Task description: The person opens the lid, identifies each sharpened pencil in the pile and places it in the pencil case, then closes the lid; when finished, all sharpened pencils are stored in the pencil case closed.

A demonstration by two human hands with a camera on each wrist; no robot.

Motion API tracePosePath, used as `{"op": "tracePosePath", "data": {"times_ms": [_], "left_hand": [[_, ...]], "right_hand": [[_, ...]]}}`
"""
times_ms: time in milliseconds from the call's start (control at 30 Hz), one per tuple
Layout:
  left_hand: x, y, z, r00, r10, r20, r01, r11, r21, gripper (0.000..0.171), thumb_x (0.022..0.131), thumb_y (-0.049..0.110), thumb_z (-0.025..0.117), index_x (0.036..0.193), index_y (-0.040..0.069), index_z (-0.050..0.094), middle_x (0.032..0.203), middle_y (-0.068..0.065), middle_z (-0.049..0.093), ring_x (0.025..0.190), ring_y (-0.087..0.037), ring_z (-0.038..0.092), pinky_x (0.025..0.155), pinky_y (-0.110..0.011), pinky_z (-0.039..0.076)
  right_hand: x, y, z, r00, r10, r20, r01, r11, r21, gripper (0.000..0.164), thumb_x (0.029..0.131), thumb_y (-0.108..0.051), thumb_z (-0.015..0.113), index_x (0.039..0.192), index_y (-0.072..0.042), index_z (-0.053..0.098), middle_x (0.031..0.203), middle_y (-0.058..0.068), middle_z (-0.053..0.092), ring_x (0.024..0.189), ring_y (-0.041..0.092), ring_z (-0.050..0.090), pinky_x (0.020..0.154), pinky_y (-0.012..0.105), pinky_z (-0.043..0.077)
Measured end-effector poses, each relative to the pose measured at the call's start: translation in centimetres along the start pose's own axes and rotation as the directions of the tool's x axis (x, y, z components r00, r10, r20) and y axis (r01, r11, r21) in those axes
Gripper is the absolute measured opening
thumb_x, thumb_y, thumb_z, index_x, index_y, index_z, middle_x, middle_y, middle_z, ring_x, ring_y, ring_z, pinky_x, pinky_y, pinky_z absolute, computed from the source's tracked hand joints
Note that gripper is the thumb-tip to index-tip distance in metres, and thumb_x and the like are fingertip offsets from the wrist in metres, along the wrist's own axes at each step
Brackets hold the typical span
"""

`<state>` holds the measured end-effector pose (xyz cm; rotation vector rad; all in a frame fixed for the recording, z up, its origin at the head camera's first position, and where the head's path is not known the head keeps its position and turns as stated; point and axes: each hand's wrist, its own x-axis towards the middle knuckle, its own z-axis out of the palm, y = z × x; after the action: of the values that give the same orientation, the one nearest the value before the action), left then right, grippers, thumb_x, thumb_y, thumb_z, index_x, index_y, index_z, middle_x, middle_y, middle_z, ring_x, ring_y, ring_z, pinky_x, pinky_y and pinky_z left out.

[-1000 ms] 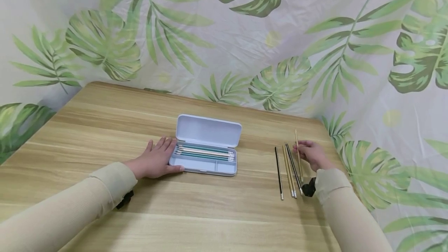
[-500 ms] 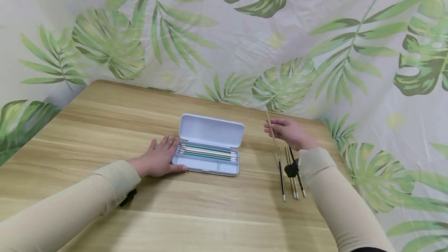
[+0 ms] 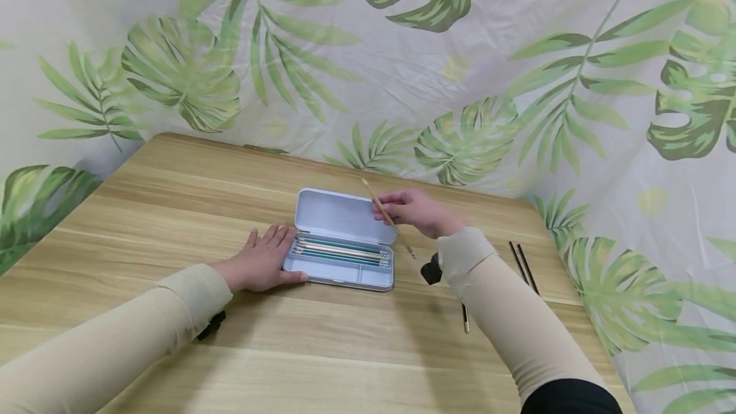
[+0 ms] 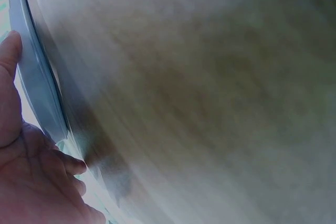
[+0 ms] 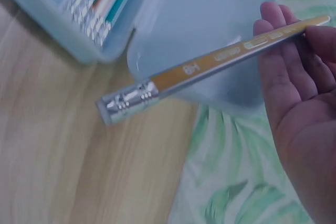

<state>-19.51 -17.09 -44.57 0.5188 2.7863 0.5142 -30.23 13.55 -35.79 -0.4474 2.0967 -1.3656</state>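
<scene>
My right hand (image 3: pixel 415 211) pinches a yellow pencil (image 3: pixel 388 216) near its pointed end, above the right side of a pale blue pencil case (image 3: pixel 322 270). In the right wrist view the pencil (image 5: pixel 210 57) shows its metal ferrule and eraser end, away from the fingers. The case lies with its lid (image 3: pixel 339 213) raised. Several green and white pencils (image 3: pixel 339 253) lie together in its rear compartment. My left hand (image 3: pixel 261 260) rests flat at the case's left end, fingers spread and thumb along the front edge. In the left wrist view that thumb (image 4: pixel 10 53) lies against the case wall.
Two black pencils (image 3: pixel 523 267) lie on the wooden table (image 3: pixel 322 350) at the right, partly behind my right sleeve. The eraser end of another dark pencil (image 3: pixel 466 321) shows below that sleeve. A leaf-patterned cloth (image 3: pixel 310 69) hangs behind the table.
My right hand has carried the yellow pencil leftward from the loose pencils at the right to over the case. My left hand has stayed at the case's end.
</scene>
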Motion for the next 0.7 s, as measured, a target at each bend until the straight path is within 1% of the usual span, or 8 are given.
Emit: {"op": "tracePosePath", "data": {"times_ms": [133, 200, 267, 333, 467, 533, 700], "left_hand": [[0.0, 0.0, 0.0, 1.000, -0.002, 0.000, 0.002, 1.000, -0.003, 0.106, 0.097, 0.062, 0.061, 0.157, -0.015, 0.020, 0.162, -0.039, 0.016, 0.151, -0.055, 0.010, 0.115, -0.074, 0.004], [-0.1, 0.0, -0.1, 1.000, -0.003, 0.000, 0.003, 1.000, -0.005, 0.105, 0.097, 0.062, 0.061, 0.157, -0.015, 0.020, 0.162, -0.039, 0.017, 0.151, -0.055, 0.010, 0.115, -0.074, 0.004], [-0.1, 0.0, -0.1, 1.000, -0.002, -0.001, 0.002, 1.000, -0.005, 0.105, 0.097, 0.062, 0.062, 0.157, -0.015, 0.020, 0.162, -0.039, 0.017, 0.151, -0.055, 0.010, 0.115, -0.074, 0.004], [-0.1, 0.0, -0.1, 1.000, -0.001, -0.001, 0.001, 1.000, -0.004, 0.105, 0.097, 0.062, 0.061, 0.157, -0.015, 0.021, 0.162, -0.039, 0.017, 0.151, -0.055, 0.010, 0.115, -0.074, 0.004], [0.0, 0.0, -0.1, 1.000, -0.003, 0.002, 0.003, 1.000, -0.006, 0.105, 0.097, 0.062, 0.061, 0.157, -0.014, 0.020, 0.162, -0.038, 0.017, 0.151, -0.055, 0.010, 0.115, -0.074, 0.003], [0.1, 0.0, 0.0, 1.000, -0.005, 0.003, 0.005, 1.000, -0.005, 0.105, 0.097, 0.062, 0.061, 0.157, -0.014, 0.020, 0.162, -0.038, 0.017, 0.151, -0.055, 0.010, 0.115, -0.074, 0.003], [0.0, 0.0, 0.0, 1.000, -0.009, 0.009, 0.009, 1.000, -0.004, 0.106, 0.097, 0.063, 0.061, 0.157, -0.014, 0.020, 0.162, -0.038, 0.017, 0.151, -0.055, 0.010, 0.115, -0.074, 0.003]], "right_hand": [[1.4, 0.0, 1.7, 0.999, 0.007, 0.033, -0.006, 0.999, -0.046, 0.036, 0.109, -0.001, 0.047, 0.142, 0.013, 0.051, 0.130, 0.028, 0.065, 0.115, 0.027, 0.067, 0.104, 0.045, 0.050], [2.0, 0.0, 2.6, 0.999, 0.006, 0.043, -0.003, 0.996, -0.086, 0.033, 0.108, -0.001, 0.050, 0.138, 0.012, 0.056, 0.125, 0.026, 0.068, 0.111, 0.026, 0.068, 0.101, 0.043, 0.052], [2.5, -0.1, 3.5, 0.999, -0.001, 0.053, 0.010, 0.988, -0.156, 0.030, 0.107, 0.000, 0.052, 0.134, 0.010, 0.060, 0.120, 0.023, 0.070, 0.107, 0.025, 0.069, 0.098, 0.039, 0.053], [2.9, -0.1, 4.3, 0.998, -0.012, 0.060, 0.026, 0.970, -0.243, 0.028, 0.106, -0.001, 0.053, 0.131, 0.009, 0.064, 0.116, 0.019, 0.073, 0.105, 0.024, 0.070, 0.092, 0.034, 0.054], [3.7, 0.1, 5.6, 0.997, -0.015, 0.070, 0.042, 0.913, -0.406, 0.026, 0.105, -0.003, 0.056, 0.127, 0.004, 0.068, 0.109, 0.012, 0.075, 0.102, 0.022, 0.070, 0.083, 0.026, 0.052], [4.1, 0.2, 6.1, 0.997, -0.012, 0.078, 0.046, 0.891, -0.452, 0.025, 0.105, -0.005, 0.057, 0.126, 0.003, 0.069, 0.108, 0.011, 0.075, 0.102, 0.022, 0.071, 0.081, 0.025, 0.051], [4.4, 0.6, 6.8, 0.997, -0.002, 0.080, 0.043, 0.857, -0.514, 0.025, 0.105, -0.007, 0.059, 0.126, 0.000, 0.070, 0.109, 0.009, 0.076, 0.102, 0.019, 0.071, 0.083, 0.025, 0.051]]}}
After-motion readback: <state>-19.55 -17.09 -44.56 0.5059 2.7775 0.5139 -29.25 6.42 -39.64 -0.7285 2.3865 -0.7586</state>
